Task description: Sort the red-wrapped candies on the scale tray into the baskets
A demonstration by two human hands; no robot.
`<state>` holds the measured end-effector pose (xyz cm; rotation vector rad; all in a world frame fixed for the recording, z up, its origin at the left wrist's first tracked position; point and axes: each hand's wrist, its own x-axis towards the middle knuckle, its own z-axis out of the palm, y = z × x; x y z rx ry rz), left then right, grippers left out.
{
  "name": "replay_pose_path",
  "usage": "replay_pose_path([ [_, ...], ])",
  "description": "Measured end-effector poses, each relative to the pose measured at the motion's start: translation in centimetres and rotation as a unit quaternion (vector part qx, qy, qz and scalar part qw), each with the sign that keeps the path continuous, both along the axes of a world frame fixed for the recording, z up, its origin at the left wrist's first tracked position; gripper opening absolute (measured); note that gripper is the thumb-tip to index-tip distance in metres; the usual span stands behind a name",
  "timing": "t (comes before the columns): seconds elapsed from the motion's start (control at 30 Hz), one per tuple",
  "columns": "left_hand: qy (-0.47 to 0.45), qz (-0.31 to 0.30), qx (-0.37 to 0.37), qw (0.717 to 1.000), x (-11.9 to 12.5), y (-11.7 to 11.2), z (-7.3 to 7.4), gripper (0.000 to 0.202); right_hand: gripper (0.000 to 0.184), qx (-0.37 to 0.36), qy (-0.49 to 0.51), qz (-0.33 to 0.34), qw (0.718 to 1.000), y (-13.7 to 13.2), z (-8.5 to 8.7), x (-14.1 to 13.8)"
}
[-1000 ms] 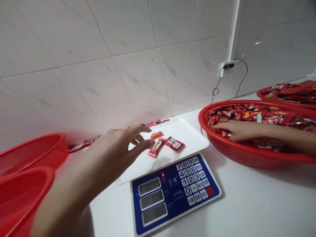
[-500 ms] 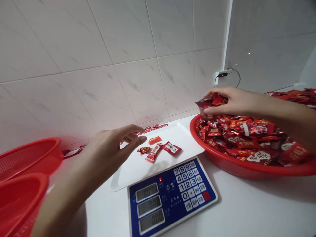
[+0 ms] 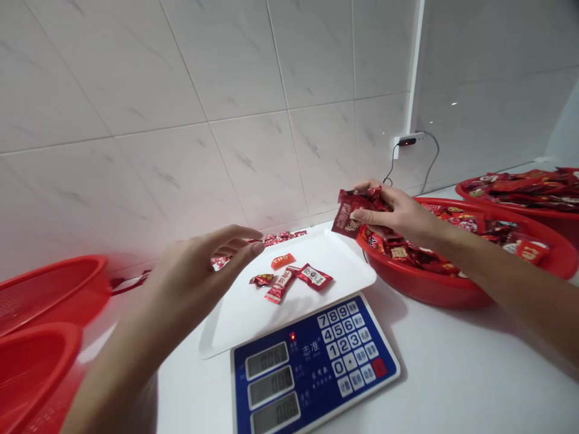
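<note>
My right hand (image 3: 393,212) is closed around several red wrapped candies (image 3: 345,220), with one dark red packet sticking out past the fingertips. It is raised between the white weighing tray (image 3: 346,262) and a red basket of candies (image 3: 420,286). Over the tray's left side hovers my left hand (image 3: 205,262), thumb and fingers apart and nothing seen between them. On the tray lie an orange-red candy (image 3: 283,261), a small dark red one (image 3: 261,279), a long red one (image 3: 280,288) and a red-and-white one (image 3: 315,276). The blue scale panel (image 3: 312,367) sits in front.
Another red basket (image 3: 554,214) full of red packets stands at the far right. Two red baskets, one behind (image 3: 54,283) and one nearer (image 3: 38,361), are at the left. More red packets (image 3: 284,236) lie behind the tray, near the tiled wall (image 3: 253,150) and a socket with cables (image 3: 404,143).
My right hand has moved left, from above the candy basket towards the tray, carrying the candies. My left hand has barely moved. The view has shifted slightly, and more of the far right basket shows.
</note>
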<state>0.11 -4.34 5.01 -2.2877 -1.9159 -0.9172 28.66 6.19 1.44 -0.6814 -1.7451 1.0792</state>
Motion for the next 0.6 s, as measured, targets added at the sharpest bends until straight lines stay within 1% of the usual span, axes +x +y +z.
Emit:
replay_pose_path([
  [0.07, -0.017, -0.006, 0.006, 1.0, 0.1, 0.2, -0.2, 0.038, 0.038, 0.007, -0.016, -0.023, 1.0, 0.5, -0.1, 0.1],
  [0.13, -0.037, -0.019, 0.006, 0.999, 0.2, 0.6, -0.5, 0.039, 0.038, -0.024, 0.005, -0.036, 0.999, 0.4, -0.4, -1.2],
  [0.17, -0.054, -0.028, 0.001, 0.998, 0.3, 0.9, -0.7, 0.04, 0.039, -0.043, 0.025, -0.03, 0.998, 0.1, -0.6, -2.3],
  [0.23, -0.09, -0.053, -0.021, 0.994, 0.7, 1.4, -1.3, 0.041, 0.041, -0.082, 0.075, 0.018, 0.994, -0.5, -1.2, -4.8],
  [0.3, -0.121, -0.082, -0.056, 0.988, 1.3, 2.1, -2.1, 0.037, 0.044, -0.129, 0.121, 0.079, 0.981, -1.0, -1.8, -7.2],
  [0.4, -0.134, -0.089, -0.065, 0.985, 2.0, 3.1, -3.3, 0.024, 0.046, -0.185, 0.133, 0.12, 0.966, -0.8, -2.6, -9.5],
  [0.5, -0.1, -0.077, -0.042, 0.991, 1.7, 4.0, -4.1, 0.02, 0.044, -0.191, 0.105, 0.151, 0.964, 0.2, -3.4, -9.9],
  [0.57, -0.079, -0.087, -0.043, 0.992, 1.1, 4.4, -4.2, 0.02, 0.042, -0.198, 0.098, 0.162, 0.962, 0.9, -3.6, -9.4],
  [0.6, -0.074, -0.091, -0.043, 0.992, 0.7, 4.5, -4.1, 0.021, 0.043, -0.202, 0.1, 0.155, 0.962, 1.1, -3.7, -9.1],
])
